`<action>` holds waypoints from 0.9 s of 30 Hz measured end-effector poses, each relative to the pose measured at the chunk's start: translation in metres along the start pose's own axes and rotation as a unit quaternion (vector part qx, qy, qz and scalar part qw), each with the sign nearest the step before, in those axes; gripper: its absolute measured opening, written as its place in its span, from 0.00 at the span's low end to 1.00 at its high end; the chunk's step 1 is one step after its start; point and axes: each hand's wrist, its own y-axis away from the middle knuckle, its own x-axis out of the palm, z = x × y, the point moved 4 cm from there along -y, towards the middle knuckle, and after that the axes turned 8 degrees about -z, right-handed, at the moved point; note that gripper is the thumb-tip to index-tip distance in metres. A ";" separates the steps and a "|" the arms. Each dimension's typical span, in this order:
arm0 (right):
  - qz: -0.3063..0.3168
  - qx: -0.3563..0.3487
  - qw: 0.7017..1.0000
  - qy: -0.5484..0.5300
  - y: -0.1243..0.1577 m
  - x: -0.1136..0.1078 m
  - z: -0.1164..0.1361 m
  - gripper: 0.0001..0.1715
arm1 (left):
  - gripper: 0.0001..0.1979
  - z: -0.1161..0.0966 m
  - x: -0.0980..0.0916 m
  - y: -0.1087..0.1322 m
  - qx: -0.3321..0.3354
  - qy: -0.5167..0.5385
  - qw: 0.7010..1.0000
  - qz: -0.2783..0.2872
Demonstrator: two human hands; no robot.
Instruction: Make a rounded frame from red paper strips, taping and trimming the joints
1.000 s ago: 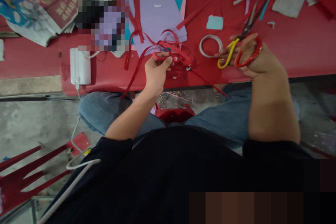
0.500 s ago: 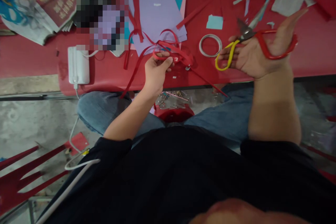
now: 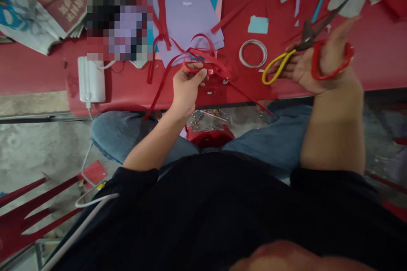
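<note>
Scanning from the left, we see a white power adapter [image 3: 91, 78] lying flat on the red worktop [image 3: 38, 70], its cable dropping over the near edge at about 6 o'clock. Toward the middle, our left hand [image 3: 186, 87] is closed in a pinch on a tangle of red paper strips [image 3: 208, 64]; the bundle sits at the fingertips, spreading toward 1 o'clock onto the lilac paper sheets [image 3: 190, 12], while one long strip trails down toward 7 o'clock off the worktop edge and another runs out toward 4 o'clock. Just to the right lies a white tape ring [image 3: 253, 53], flat and apart from both hands. Further right, our right hand [image 3: 318, 65] grips the scissors [image 3: 307, 48]: the thumb is through the red loop, the fingers rest on the yellow loop, and the blades stand slightly parted, pointing to 1 o'clock, away from the strips. The relation that matters most: the strips lie at 9 o'clock from the scissors, the tape ring between them, with the strip bundle's long axis running roughly 7 to 1 o'clock, and the left hand is the one already on it.
</note>
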 end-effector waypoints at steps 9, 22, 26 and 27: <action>0.106 0.102 0.989 0.022 -0.009 -0.001 -0.019 0.24 | 0.07 0.002 -0.001 0.000 -0.002 -0.003 1.000 -0.001; 0.133 0.162 0.976 -0.053 -0.032 0.011 -0.022 0.25 | 0.08 0.003 -0.001 0.000 -0.012 -0.005 1.000 0.001; 0.102 0.163 0.981 0.024 -0.043 0.013 -0.024 0.25 | 0.08 0.002 -0.001 0.001 -0.019 -0.008 1.000 -0.008; 0.087 0.159 0.982 0.052 -0.047 0.012 -0.025 0.27 | 0.09 0.002 -0.001 0.001 -0.021 -0.006 1.000 -0.009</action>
